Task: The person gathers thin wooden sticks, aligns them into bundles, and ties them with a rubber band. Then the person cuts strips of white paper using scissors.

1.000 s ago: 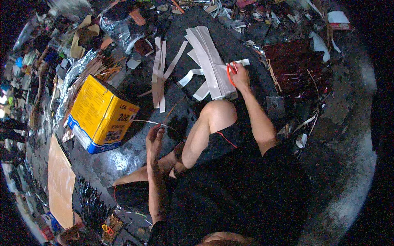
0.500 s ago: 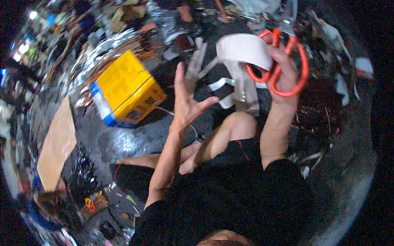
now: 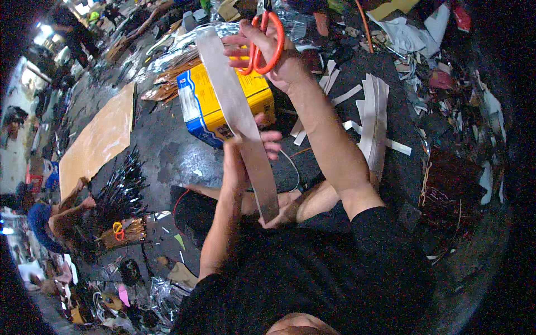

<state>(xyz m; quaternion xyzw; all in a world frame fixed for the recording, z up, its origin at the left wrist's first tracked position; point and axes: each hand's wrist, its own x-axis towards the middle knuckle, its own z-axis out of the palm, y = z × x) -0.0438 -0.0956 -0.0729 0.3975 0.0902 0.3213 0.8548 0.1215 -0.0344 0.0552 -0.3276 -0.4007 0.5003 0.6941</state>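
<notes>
A long pale grey strip (image 3: 229, 89) slants from beside my right fingers down to my lap. My right hand (image 3: 287, 61) carries scissors (image 3: 279, 47) with orange-red handles, looped over it. Its fingers are spread and reach the strip's upper part; whether they press on it is unclear. The strip crosses in front of my left hand (image 3: 234, 159), whose blurred fingers stick out apart beyond its edge. My left palm is partly hidden by it. Behind the strip is a yellow box (image 3: 254, 89) with blue and white on one side. More pale strips (image 3: 373, 114) lie by my right forearm.
On the left are a tan board (image 3: 97, 142) and a dark bundle of thin strands (image 3: 123, 187). A co-worker in blue (image 3: 40, 226) reaches toward them. Yellow-orange-handled scissors (image 3: 118, 230) rest on a brown bundle (image 3: 128, 234). Scraps (image 3: 441, 106) are heaped at right.
My right hand has swung left with the scissors. The pale strip, loosely curled before, is now stretched out lengthwise. My left hand has come down behind it, and the view has shifted.
</notes>
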